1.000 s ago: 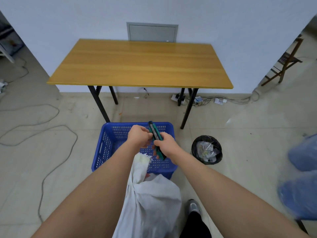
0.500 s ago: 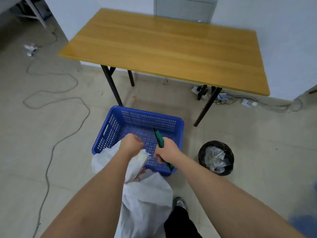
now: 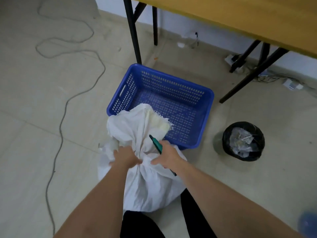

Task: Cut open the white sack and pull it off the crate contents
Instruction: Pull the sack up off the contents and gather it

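Evidently the white sack (image 3: 147, 182) is lying uncut beside the empty crate (image 3: 204, 93); left hand (image 3: 125, 158) is gripping its neck, right hand (image 3: 169, 156) is clasping a green cutter (image 3: 157, 144).

The left hand (image 3: 126, 156) grips the gathered neck of the white sack (image 3: 149, 182), which stands on the floor (image 3: 34, 134) before the blue crate (image 3: 205, 107). The right hand (image 3: 169, 156) holds a green cutter (image 3: 157, 143) against the sack. A black bin (image 3: 243, 140) stands near.
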